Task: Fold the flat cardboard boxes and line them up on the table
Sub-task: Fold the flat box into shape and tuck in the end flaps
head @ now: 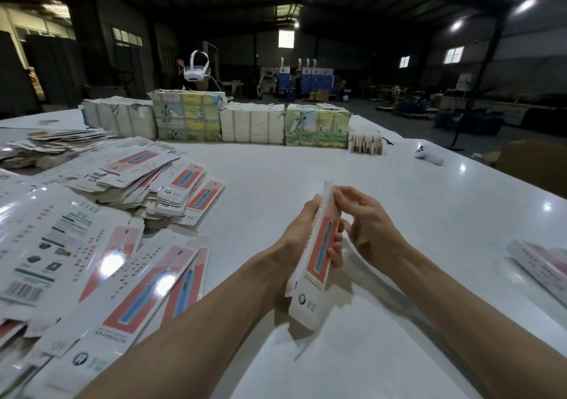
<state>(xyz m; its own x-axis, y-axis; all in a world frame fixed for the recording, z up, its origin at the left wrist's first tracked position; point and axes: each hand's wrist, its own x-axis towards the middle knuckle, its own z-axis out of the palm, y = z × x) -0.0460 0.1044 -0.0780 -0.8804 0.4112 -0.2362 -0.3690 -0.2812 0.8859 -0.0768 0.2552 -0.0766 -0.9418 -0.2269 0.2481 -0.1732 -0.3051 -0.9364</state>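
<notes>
Now | two hands (310, 229) | one box (316, 254) held | table (399, 214)

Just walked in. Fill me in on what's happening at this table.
A person is folding one long printed carton above the white table. The left hand grips it from behind while the right hand works its upper edge with the fingers. A heap of flat cartons waits on the left. A few cartons lie at the right edge.

The tabletop (337, 183) is smooth, glossy white — ceiling lights mirror in it. The flat boxes (122, 275) on the left are printed cardboard with a shiny coating — glare patches show.
</notes>
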